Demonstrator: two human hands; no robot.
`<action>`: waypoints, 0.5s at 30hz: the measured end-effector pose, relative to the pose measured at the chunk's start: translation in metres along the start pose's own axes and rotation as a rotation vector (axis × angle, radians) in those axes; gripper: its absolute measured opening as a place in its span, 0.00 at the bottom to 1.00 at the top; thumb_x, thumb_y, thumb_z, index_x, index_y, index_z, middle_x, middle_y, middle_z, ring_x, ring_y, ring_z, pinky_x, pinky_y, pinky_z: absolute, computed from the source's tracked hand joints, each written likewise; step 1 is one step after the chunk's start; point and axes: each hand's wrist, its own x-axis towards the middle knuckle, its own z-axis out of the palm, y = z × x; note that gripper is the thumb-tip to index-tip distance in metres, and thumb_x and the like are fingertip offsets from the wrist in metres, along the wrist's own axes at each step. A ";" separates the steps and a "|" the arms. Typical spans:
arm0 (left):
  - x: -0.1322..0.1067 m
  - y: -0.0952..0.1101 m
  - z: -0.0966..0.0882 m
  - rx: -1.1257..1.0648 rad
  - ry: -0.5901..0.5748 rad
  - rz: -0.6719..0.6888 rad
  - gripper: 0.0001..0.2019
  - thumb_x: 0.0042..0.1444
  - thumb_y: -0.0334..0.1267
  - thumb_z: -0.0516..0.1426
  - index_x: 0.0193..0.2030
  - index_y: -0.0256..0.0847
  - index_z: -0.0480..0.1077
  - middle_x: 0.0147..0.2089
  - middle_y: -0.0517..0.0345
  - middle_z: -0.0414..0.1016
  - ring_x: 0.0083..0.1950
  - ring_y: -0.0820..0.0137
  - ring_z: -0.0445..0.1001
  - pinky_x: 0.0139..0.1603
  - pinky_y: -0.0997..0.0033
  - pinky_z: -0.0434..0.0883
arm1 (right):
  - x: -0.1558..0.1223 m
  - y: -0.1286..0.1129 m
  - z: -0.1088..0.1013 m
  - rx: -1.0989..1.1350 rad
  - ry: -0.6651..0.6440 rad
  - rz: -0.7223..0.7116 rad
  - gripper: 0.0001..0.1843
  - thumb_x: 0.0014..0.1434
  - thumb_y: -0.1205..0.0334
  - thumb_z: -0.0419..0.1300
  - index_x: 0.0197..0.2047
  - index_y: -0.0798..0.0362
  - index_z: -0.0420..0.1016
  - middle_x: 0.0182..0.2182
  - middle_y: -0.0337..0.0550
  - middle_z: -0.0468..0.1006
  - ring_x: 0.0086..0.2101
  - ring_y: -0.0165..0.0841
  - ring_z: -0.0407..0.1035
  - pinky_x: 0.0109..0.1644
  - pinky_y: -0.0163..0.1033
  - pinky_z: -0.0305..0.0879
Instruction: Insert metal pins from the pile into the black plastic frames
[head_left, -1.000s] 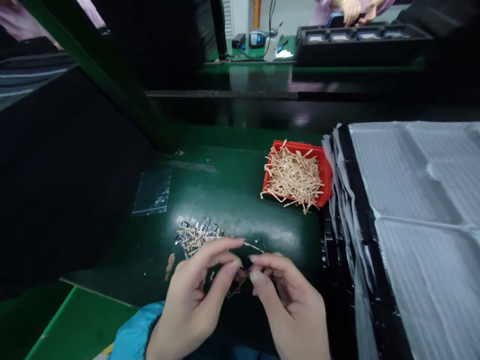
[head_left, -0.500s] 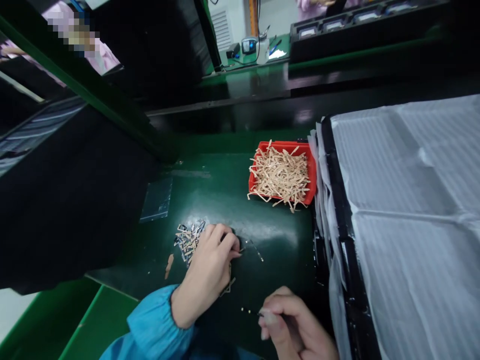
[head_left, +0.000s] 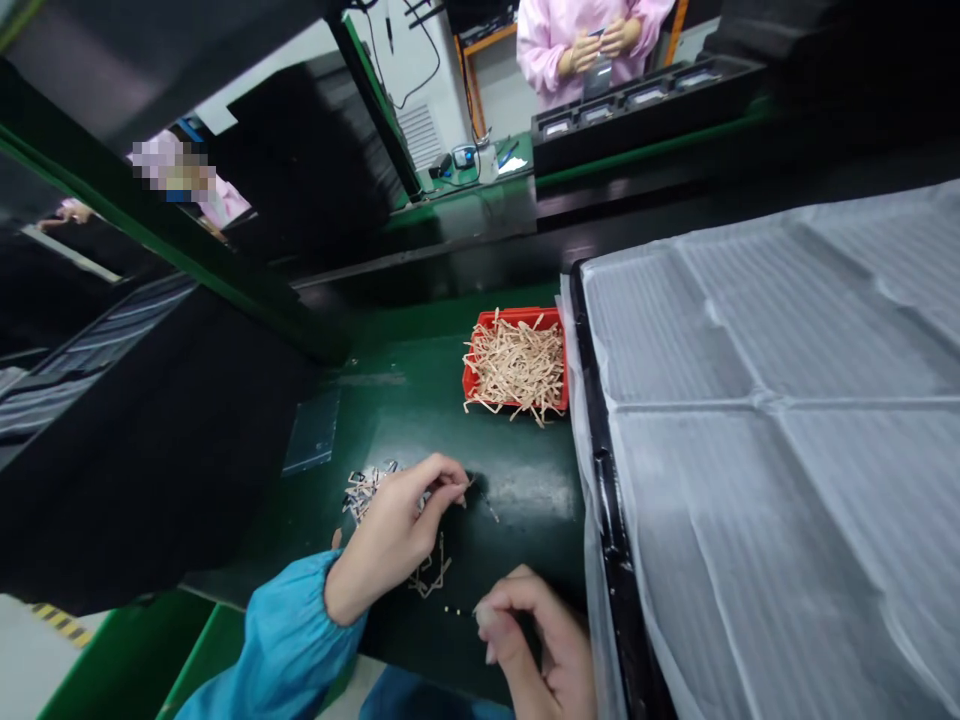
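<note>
My left hand (head_left: 394, 535), in a blue sleeve, rests over a small pile of thin strips (head_left: 364, 490) on the dark green worktop (head_left: 517, 480). Its fingers are curled and pinched on a small strip at the pile's right edge. My right hand (head_left: 529, 640) sits near the front edge, fingers closed in a pinch on a tiny thin piece whose tip points left. A few loose strips (head_left: 429, 578) lie between the two hands. A red bin (head_left: 516, 360) heaped with tan strips stands farther back.
A black tray stack under white ribbed plastic sheet (head_left: 772, 420) fills the right side. A clear plastic bag (head_left: 313, 432) lies left of the pile. A slanted green post (head_left: 172, 250) crosses the left. A person in pink (head_left: 592, 45) stands beyond the far bench.
The hands, joined together a second ago, have parted: the left went to the strip pile, the right drew back toward me. The view has tilted up and shifted left.
</note>
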 end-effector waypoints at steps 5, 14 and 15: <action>-0.007 0.002 0.004 -0.059 -0.039 -0.060 0.06 0.71 0.34 0.54 0.46 0.39 0.72 0.33 0.56 0.82 0.34 0.68 0.81 0.37 0.71 0.77 | -0.001 0.003 0.000 0.014 -0.007 -0.017 0.17 0.71 0.48 0.60 0.33 0.48 0.76 0.26 0.35 0.69 0.27 0.28 0.65 0.35 0.35 0.60; 0.047 0.041 -0.026 0.240 -0.053 0.093 0.08 0.72 0.34 0.52 0.49 0.40 0.72 0.39 0.53 0.84 0.42 0.63 0.85 0.46 0.64 0.79 | -0.001 0.011 0.000 -0.090 -0.003 -0.095 0.17 0.70 0.47 0.61 0.32 0.47 0.77 0.26 0.35 0.72 0.26 0.29 0.67 0.34 0.33 0.64; 0.063 0.053 -0.031 0.311 -0.075 0.120 0.07 0.70 0.33 0.54 0.48 0.40 0.73 0.39 0.52 0.84 0.42 0.60 0.85 0.47 0.61 0.78 | -0.001 0.014 0.000 -0.093 0.005 -0.101 0.18 0.70 0.47 0.61 0.32 0.48 0.77 0.25 0.35 0.72 0.26 0.29 0.67 0.33 0.33 0.64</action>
